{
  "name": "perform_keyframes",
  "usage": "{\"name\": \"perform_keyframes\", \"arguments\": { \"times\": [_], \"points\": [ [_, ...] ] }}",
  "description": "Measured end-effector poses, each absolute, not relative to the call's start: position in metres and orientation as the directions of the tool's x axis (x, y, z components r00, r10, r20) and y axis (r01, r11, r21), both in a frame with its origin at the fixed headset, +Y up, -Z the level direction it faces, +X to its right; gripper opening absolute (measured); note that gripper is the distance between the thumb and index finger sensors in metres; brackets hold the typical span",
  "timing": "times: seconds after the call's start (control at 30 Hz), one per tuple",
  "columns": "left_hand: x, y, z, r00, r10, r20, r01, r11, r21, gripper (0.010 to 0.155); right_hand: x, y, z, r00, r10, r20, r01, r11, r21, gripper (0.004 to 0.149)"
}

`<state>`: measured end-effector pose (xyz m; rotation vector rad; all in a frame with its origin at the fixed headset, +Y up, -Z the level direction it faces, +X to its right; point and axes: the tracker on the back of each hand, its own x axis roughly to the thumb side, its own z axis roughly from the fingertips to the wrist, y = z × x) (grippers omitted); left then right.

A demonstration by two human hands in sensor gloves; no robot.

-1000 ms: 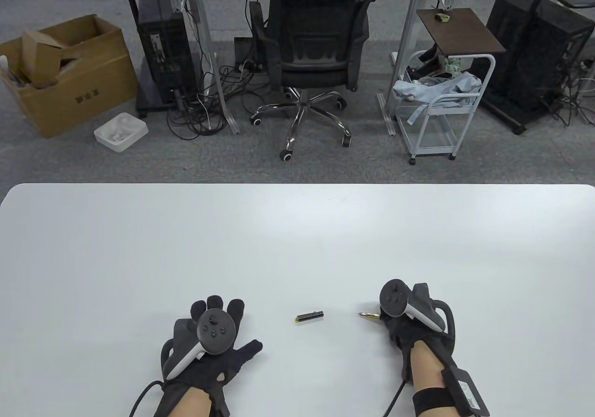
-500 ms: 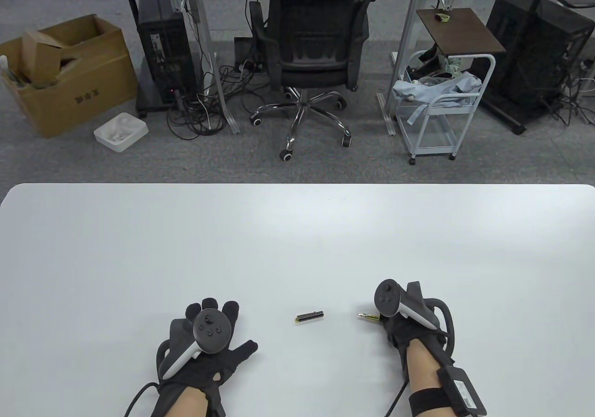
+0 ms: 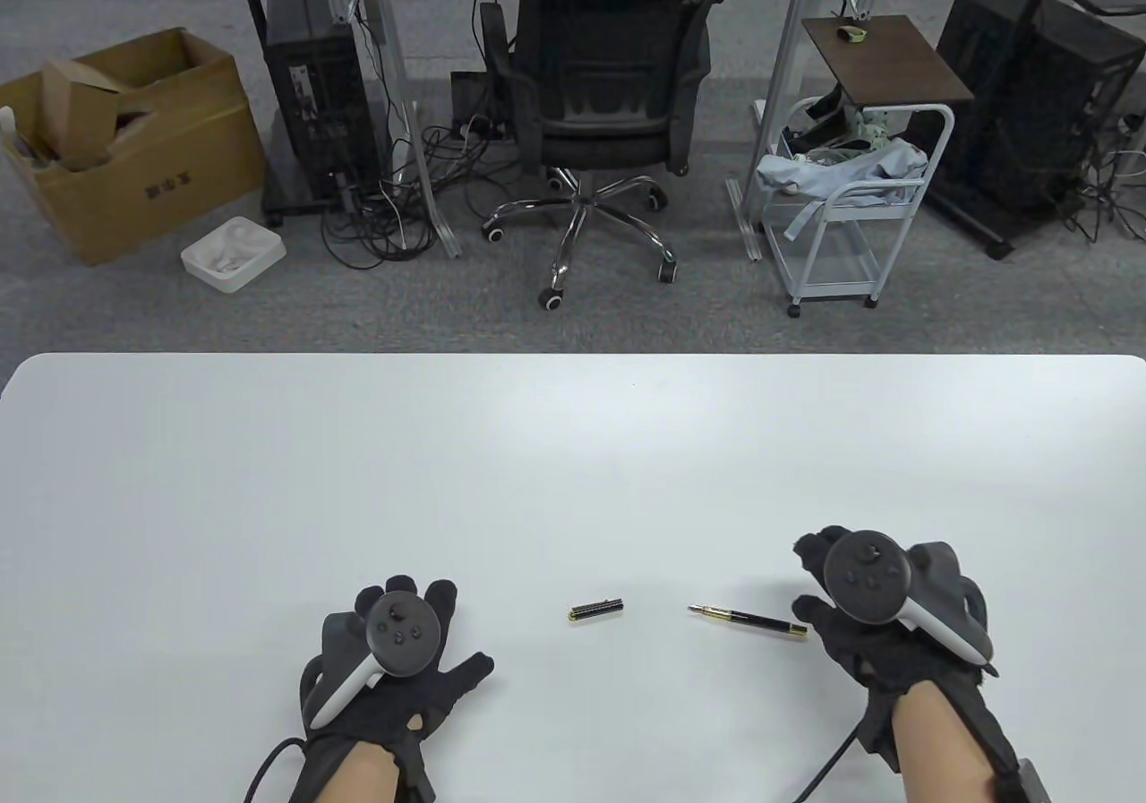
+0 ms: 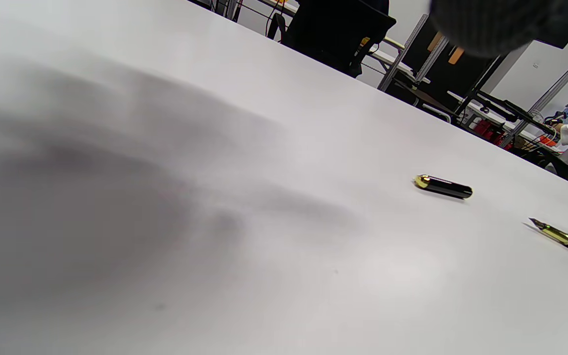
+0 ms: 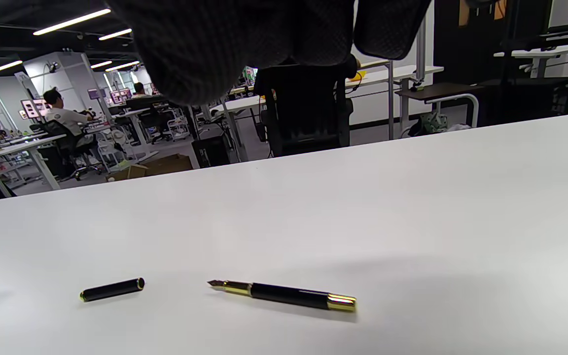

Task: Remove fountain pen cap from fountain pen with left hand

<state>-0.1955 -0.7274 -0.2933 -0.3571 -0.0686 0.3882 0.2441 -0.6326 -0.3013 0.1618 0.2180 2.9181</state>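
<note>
The black and gold pen cap (image 3: 596, 610) lies alone on the white table (image 3: 573, 463); it also shows in the left wrist view (image 4: 443, 186) and the right wrist view (image 5: 112, 289). The uncapped fountain pen (image 3: 748, 621) lies to its right, nib pointing left, seen too in the right wrist view (image 5: 284, 294) and at the edge of the left wrist view (image 4: 565, 240). My left hand (image 3: 403, 651) rests flat with fingers spread, left of the cap, holding nothing. My right hand (image 3: 837, 584) hovers just right of the pen's rear end, holding nothing.
Beyond the table's far edge are an office chair (image 3: 604, 96), a white cart (image 3: 850, 203), a cardboard box (image 3: 125, 140) and computer towers.
My right hand let go of the fountain pen and moved right, uncovering the whole pen on the table. My left hand slid slightly left and back. The cap stayed put.
</note>
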Motion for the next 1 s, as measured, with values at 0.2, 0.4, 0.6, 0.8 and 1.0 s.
{"name": "perform_keyframes", "arguments": {
  "times": [0.2, 0.4, 0.6, 0.8, 1.0],
  "points": [
    [-0.197, -0.727, -0.294, 0.925, 0.379, -0.012, -0.359, 0.865, -0.351, 0.089, 0.281, -0.647, -0.265, -0.977, 0.210, 0.045, -0.201, -0.967, 0.154, 0.067],
    [-0.196, -0.731, -0.294, 0.929, 0.369, -0.018, -0.350, 0.864, -0.362, 0.090, 0.311, -0.692, -0.251, -0.962, 0.272, -0.011, -0.269, -0.948, 0.169, 0.077],
    [-0.197, -0.736, -0.298, 0.962, 0.269, -0.039, -0.266, 0.902, -0.341, 0.090, 0.332, -0.742, -0.254, -0.954, 0.273, -0.121, -0.299, -0.879, 0.371, 0.092],
    [-0.199, -0.739, -0.299, 0.968, 0.247, -0.056, -0.250, 0.904, -0.346, 0.091, 0.334, -0.748, -0.254, -0.950, 0.303, -0.080, -0.312, -0.889, 0.335, 0.093],
    [-0.198, -0.739, -0.298, 0.965, 0.258, -0.056, -0.261, 0.897, -0.357, 0.091, 0.335, -0.751, -0.253, -0.951, 0.295, -0.098, -0.310, -0.884, 0.349, 0.093]
  ]
}}
